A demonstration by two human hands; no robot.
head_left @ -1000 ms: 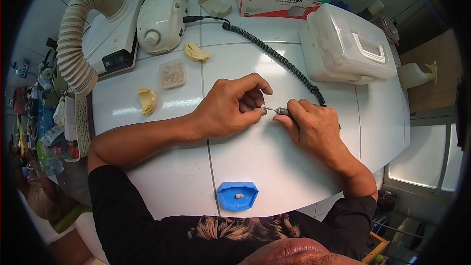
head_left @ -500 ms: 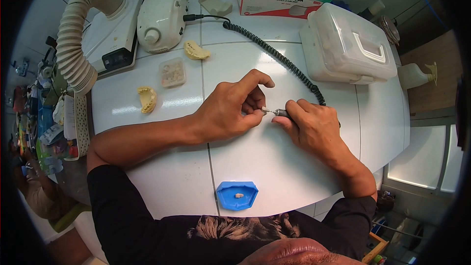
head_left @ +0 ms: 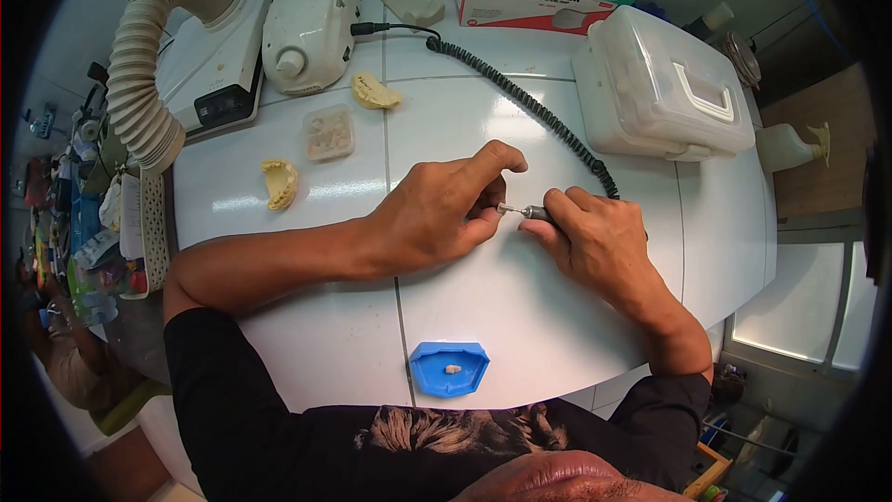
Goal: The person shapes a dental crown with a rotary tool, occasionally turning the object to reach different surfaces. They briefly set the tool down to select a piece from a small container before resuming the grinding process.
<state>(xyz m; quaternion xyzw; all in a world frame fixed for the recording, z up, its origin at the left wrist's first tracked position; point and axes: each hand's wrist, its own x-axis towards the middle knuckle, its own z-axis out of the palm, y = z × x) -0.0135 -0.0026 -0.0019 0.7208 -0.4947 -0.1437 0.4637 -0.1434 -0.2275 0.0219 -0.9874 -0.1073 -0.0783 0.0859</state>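
Note:
My left hand (head_left: 432, 209) is closed in a pinch around a small pale tooth-like piece (head_left: 502, 207), mostly hidden by the fingertips, with the index finger arched above. In my right hand (head_left: 595, 232) is a rotary handpiece (head_left: 536, 213), gripped like a pen. Its thin bur points left and meets the piece at my left fingertips. A black coiled cord (head_left: 520, 100) links the handpiece with the white control unit (head_left: 302, 42). Nearer my body, a blue dish (head_left: 423, 372) holds another small pinkish-white piece (head_left: 452, 369).
Two cream dental models (head_left: 279, 184) and a small clear box (head_left: 328, 133) of pale pieces lie at left. Behind them stands a white machine with a ribbed hose (head_left: 139, 65). Mask boxes (head_left: 539, 0) and a translucent carry case (head_left: 660, 88) are at the back right.
My left index finger has lowered slightly and the left fingers have shifted a little around the piece. The right hand keeps its grip on the handpiece, almost still.

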